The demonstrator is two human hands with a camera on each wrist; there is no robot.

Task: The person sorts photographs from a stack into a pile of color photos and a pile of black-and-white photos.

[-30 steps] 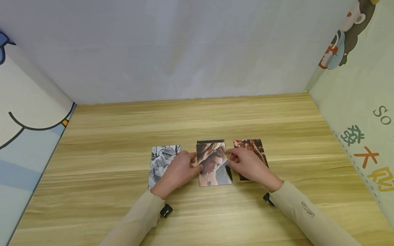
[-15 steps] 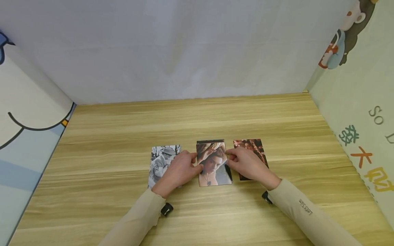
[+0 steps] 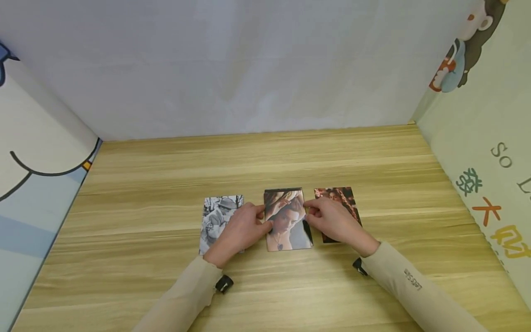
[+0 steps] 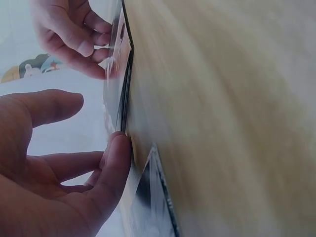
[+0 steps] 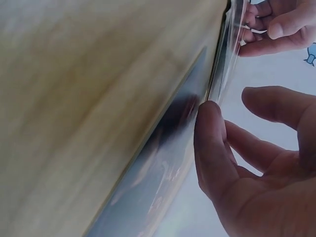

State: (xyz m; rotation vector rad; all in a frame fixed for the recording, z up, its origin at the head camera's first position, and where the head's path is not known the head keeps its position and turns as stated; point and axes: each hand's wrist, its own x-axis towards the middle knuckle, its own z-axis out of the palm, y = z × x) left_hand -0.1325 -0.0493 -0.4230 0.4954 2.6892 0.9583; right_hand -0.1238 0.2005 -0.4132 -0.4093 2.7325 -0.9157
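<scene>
A stack of photo cards (image 3: 286,233), its top card a colour portrait, lies between my hands. At its left edge are the fingertips of my left hand (image 3: 244,227), the thumb over the front left part in the head view. Fingertips of my right hand (image 3: 337,222) meet the right edge. Both wrist views show a finger on the stack's thin side, with the thumb raised apart. A black-and-white photo card (image 3: 212,227) lies partly under my left hand and forearm. Beneath my right hand, a dark red photo card (image 3: 345,199) is partly covered. Darker cards show along the stack's back and right edges.
Everything lies on a wood-grain table (image 3: 166,170). A pale wall sheet (image 3: 249,69) rises behind it. Printed cartoon panels stand along the left side (image 3: 45,133) and the right side (image 3: 469,133).
Both hands stay at the stack's sides. The dark strip behind the top card looks slightly narrower, the top card having shifted a little toward the back left.
</scene>
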